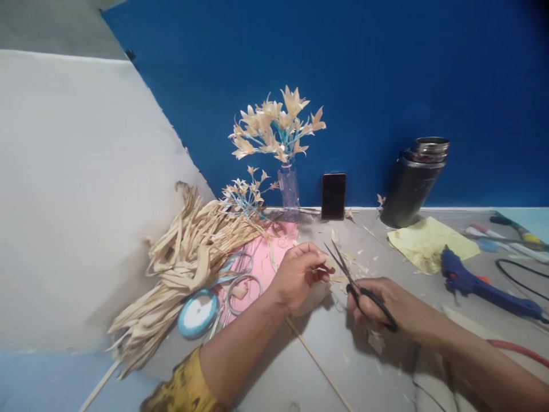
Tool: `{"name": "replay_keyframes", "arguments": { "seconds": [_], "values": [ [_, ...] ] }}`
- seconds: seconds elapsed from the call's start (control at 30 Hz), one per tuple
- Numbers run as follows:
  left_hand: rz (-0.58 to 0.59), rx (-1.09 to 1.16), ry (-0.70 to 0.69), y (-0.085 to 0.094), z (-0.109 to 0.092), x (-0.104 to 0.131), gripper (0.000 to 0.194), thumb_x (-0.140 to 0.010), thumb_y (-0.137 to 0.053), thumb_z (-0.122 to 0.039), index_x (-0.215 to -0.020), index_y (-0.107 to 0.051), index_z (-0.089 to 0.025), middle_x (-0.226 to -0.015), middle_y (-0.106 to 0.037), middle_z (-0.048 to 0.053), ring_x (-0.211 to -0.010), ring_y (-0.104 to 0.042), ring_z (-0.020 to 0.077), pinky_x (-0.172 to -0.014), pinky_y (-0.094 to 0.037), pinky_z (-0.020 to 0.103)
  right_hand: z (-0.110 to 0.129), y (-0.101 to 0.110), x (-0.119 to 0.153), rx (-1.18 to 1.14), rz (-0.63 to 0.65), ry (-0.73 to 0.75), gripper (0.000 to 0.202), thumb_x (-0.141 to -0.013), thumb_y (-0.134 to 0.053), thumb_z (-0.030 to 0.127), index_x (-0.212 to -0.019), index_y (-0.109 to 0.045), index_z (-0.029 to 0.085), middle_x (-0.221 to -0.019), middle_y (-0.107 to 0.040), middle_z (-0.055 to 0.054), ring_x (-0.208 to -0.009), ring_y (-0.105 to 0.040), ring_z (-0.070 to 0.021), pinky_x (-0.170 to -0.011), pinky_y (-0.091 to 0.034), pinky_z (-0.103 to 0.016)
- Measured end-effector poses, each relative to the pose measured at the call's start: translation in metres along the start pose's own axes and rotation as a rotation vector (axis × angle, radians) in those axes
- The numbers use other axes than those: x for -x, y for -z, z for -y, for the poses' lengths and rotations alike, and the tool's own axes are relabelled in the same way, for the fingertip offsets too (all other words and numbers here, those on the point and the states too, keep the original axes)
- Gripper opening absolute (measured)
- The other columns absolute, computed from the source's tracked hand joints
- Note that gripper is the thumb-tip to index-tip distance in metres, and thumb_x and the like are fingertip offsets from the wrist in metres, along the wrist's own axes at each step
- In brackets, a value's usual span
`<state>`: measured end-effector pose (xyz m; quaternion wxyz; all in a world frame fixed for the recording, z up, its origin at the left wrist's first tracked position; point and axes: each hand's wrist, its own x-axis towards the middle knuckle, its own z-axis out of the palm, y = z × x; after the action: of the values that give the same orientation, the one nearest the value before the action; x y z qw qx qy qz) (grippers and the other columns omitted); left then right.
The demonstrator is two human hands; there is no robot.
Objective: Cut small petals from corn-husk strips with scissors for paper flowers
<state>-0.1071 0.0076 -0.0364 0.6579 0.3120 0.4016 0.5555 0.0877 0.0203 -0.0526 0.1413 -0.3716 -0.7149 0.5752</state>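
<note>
My right hand (pixel 380 303) grips a pair of black-handled scissors (pixel 343 266), its blades slightly apart and angled up to the left. Close beside the blades, my left hand (pixel 302 272) pinches a small pale piece of dried husk (pixel 329 264) between thumb and fingers. Small cut scraps (pixel 349 257) lie on the table around both hands. A thin stick (pixel 319 363) runs from under my left wrist toward the front edge. Left of my forearm lies a large bundle of dried husk strips (pixel 189 246), near a roll of blue ribbon (pixel 198 313).
Husk flowers (pixel 278 123) stand in a clear bottle (pixel 289 194) at the back, beside a phone (pixel 333 196). A dark flask (pixel 412 186) leans against the blue wall. At right are a yellow cloth (pixel 433 243) and a blue glue gun (pixel 489 289). Pink paper (pixel 268 260) lies under wire coils.
</note>
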Motion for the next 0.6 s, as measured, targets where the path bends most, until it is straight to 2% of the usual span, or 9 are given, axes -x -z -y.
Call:
{"name": "replay_keyframes", "arguments": {
  "seconds": [0.33, 0.47, 0.6],
  "values": [
    [-0.025, 0.028, -0.037, 0.0032, 0.0041, -0.0038, 0.013, -0.062, -0.069, -0.017, -0.062, -0.056, -0.015, -0.060, -0.062, 0.003, -0.057, -0.060, 0.0133, -0.055, -0.044, 0.025, -0.0044, -0.0039, -0.0014, -0.032, 0.048, -0.030, 0.040, -0.082, -0.060, 0.049, -0.057, -0.054, 0.017, -0.053, -0.054, 0.000, -0.049, -0.040, -0.0096, -0.048, -0.029, -0.022],
    [-0.012, 0.022, -0.047, 0.0038, 0.0045, -0.0037, 0.013, -0.063, -0.069, -0.017, -0.062, -0.056, -0.015, -0.060, -0.061, 0.002, -0.055, -0.058, 0.0125, -0.055, -0.043, 0.025, -0.0042, -0.0046, -0.0007, -0.016, 0.024, -0.067, 0.040, -0.081, -0.061, 0.048, -0.055, -0.050, 0.019, -0.048, -0.048, 0.003, -0.045, -0.034, -0.0084, -0.046, -0.025, -0.023],
    [0.010, 0.034, -0.046, 0.0041, 0.0032, -0.0030, 0.015, -0.063, -0.070, -0.018, -0.062, -0.055, -0.015, -0.060, -0.060, 0.001, -0.056, -0.058, 0.0126, -0.055, -0.043, 0.025, -0.0061, -0.0053, -0.0009, -0.075, 0.021, -0.092, 0.042, -0.078, -0.063, 0.052, -0.056, -0.047, 0.020, -0.047, -0.050, 0.003, -0.043, -0.033, -0.0078, -0.044, -0.024, -0.023]
  ]
}}
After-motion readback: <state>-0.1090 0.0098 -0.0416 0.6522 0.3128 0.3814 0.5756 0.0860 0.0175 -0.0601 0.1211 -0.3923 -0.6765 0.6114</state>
